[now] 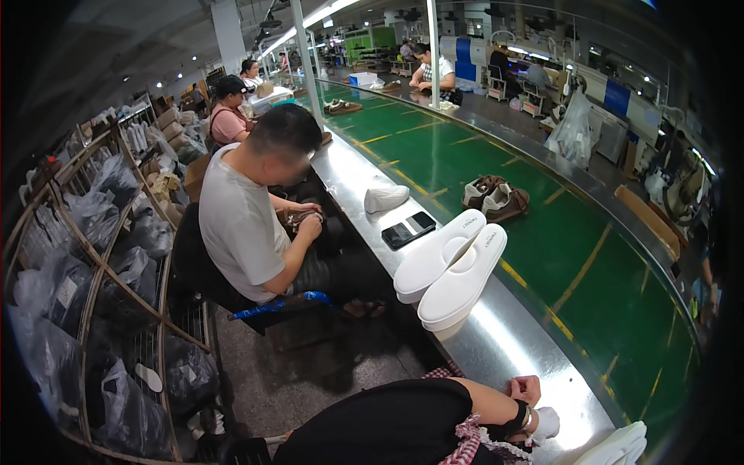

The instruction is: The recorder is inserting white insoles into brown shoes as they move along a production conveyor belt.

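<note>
One bare hand (525, 390) is over the metal bench (504, 341) with its fingers curled, next to a small white thing (547, 424) (maybe a glove on the other hand, but I cannot tell), and whether the hands are together or grip something is also not clear. The pair of white soles (463, 277) lies on the bench beyond, so it seems better to take them by the edges, with clean fingers. Near them, the phone (408, 230) and a white wrapped piece (386, 198) narrow the space, while brown shoes (505, 200) rest on the green belt (573, 256).
</note>
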{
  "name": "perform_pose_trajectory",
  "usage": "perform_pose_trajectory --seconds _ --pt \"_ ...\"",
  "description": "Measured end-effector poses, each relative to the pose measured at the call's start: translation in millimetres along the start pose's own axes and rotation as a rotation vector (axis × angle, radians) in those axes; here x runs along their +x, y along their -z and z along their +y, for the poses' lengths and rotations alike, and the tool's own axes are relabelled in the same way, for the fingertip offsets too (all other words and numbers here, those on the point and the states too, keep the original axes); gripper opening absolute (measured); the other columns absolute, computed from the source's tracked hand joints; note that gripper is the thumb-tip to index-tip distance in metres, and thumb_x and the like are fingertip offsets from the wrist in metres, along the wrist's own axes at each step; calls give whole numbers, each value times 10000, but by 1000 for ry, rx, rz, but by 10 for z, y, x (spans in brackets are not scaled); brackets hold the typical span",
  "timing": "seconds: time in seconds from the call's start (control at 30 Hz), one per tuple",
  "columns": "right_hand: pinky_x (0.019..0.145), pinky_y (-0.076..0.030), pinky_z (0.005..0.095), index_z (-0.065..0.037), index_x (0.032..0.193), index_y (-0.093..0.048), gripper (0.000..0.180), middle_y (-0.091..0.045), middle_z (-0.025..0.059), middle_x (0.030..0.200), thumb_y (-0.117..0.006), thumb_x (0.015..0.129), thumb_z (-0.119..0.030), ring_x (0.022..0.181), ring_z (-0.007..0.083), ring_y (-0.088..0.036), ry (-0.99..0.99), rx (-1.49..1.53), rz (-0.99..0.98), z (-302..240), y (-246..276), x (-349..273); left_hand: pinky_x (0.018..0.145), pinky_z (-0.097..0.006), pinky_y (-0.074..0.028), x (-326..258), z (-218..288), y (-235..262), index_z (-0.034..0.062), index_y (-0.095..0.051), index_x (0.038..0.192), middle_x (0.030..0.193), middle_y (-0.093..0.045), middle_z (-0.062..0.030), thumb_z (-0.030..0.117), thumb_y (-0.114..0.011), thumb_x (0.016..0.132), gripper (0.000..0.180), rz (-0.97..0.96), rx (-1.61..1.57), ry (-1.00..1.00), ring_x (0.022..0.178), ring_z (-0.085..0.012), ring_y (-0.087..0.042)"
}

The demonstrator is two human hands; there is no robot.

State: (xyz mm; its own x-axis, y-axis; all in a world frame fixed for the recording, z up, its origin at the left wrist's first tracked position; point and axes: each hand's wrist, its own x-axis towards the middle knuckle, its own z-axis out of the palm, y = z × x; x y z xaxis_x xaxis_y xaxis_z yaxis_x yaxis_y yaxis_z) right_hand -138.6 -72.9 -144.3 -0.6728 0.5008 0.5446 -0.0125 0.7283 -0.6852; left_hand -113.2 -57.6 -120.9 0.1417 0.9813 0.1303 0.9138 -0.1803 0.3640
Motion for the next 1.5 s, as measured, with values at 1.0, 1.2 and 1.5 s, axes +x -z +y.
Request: perform_pose_trajectory --seconds 1.0,1.2,1.5 --pt "566 -429 363 -35 666 -544 139 -506 104 658 -671 611 -18 649 268 -523 129 -131 -78 -181 47 58 621 -389 -509 -106 40 169 98 -679 657 665 -642 -113 250 -663 542 191 -71 -91 18 676 -294 -638" --pt "560 -407 375 -33 640 -516 161 -490 109 648 -674 606 -26 630 275 -503 65 -164 -91 -250 56 62 614 -394 -508 -93 -7 167 112 -682 659 657 -638 -110 271 -669 532 204 -66 -83 9 664 -295 -635" --pt "548 -399 372 -30 642 -498 182 -479 109 643 -678 616 -35 614 268 -490 50 -164 -92 -203 65 49 601 -392 -506 -93 12 121 123 -680 651 644 -634 -106 277 -670 516 205 -42 -85 15 647 -293 -632"
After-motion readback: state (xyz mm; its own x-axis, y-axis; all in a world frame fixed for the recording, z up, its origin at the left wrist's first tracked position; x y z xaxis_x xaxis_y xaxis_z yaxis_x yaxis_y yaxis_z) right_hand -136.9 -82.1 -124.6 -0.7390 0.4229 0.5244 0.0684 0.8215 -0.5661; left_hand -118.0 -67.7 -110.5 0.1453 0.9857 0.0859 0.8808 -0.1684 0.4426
